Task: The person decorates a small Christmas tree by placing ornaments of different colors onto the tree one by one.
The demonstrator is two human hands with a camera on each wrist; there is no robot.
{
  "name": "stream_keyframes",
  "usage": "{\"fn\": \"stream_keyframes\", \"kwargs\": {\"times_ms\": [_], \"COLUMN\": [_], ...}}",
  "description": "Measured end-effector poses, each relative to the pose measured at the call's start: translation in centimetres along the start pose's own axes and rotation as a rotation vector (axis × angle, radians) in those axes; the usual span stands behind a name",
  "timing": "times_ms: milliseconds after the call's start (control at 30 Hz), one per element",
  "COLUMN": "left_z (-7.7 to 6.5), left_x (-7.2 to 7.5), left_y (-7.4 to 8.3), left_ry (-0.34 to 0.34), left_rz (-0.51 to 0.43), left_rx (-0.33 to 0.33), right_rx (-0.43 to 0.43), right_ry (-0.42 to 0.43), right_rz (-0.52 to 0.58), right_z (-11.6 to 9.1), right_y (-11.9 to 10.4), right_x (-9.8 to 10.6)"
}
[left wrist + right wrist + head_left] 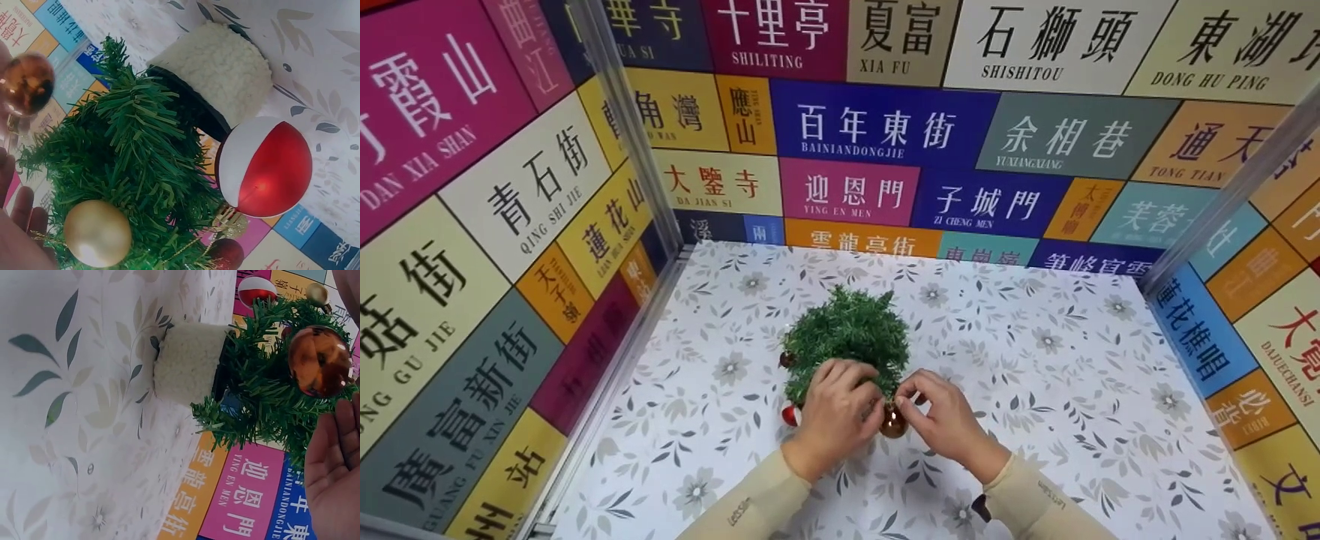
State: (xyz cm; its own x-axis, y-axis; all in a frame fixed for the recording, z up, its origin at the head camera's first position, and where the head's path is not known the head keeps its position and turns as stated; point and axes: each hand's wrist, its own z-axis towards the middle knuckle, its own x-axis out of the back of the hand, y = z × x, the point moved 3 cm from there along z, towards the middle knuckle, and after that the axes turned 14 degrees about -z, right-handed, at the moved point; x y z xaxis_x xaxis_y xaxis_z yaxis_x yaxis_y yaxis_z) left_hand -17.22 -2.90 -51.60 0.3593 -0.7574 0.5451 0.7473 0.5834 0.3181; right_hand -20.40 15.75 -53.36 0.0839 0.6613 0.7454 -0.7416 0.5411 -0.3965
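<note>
A small green tree (847, 330) stands on a fluffy white base (216, 67) in the middle of the floral table (1072, 390). My left hand (851, 379) curls its fingers over the tree's near branches. My right hand (911, 391) pinches the top of a copper bauble (894, 424), which hangs between both hands at the tree's near side. In the right wrist view this copper bauble (319, 360) sits against the foliage (264, 399), just above my right palm (334, 472). A red-and-white bauble (264, 169), a gold bauble (97, 232) and a dark red bauble (225, 253) hang on the tree.
Colourful panels with street names (877, 127) wall the table in at the back, the left (472, 247) and the right (1260, 300). Metal posts (637, 127) stand in the back corners. Bare floral table surface lies to either side of the tree.
</note>
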Motion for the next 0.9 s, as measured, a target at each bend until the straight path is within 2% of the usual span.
{"fn": "stream_keyframes", "kwargs": {"times_ms": [267, 633, 800, 900], "left_z": [0.6, 1.1, 1.3, 1.3], "left_x": [-0.3, -0.6, -0.8, -0.8], "left_y": [-0.1, -0.4, -0.6, -0.7], "left_ry": [0.029, 0.077, 0.107, 0.101], "left_rz": [0.042, -0.016, -0.012, 0.006], "left_rx": [0.003, 0.028, 0.028, 0.032], "right_rx": [-0.085, -0.144, -0.179, -0.190], "right_ry": [0.025, 0.036, 0.033, 0.030], "right_rz": [0.045, 0.107, 0.182, 0.211], "right_z": [0.3, 1.0, 1.3, 1.4], "right_y": [0.4, 0.8, 0.9, 1.0], "right_x": [-0.4, -1.0, -1.3, -1.4]}}
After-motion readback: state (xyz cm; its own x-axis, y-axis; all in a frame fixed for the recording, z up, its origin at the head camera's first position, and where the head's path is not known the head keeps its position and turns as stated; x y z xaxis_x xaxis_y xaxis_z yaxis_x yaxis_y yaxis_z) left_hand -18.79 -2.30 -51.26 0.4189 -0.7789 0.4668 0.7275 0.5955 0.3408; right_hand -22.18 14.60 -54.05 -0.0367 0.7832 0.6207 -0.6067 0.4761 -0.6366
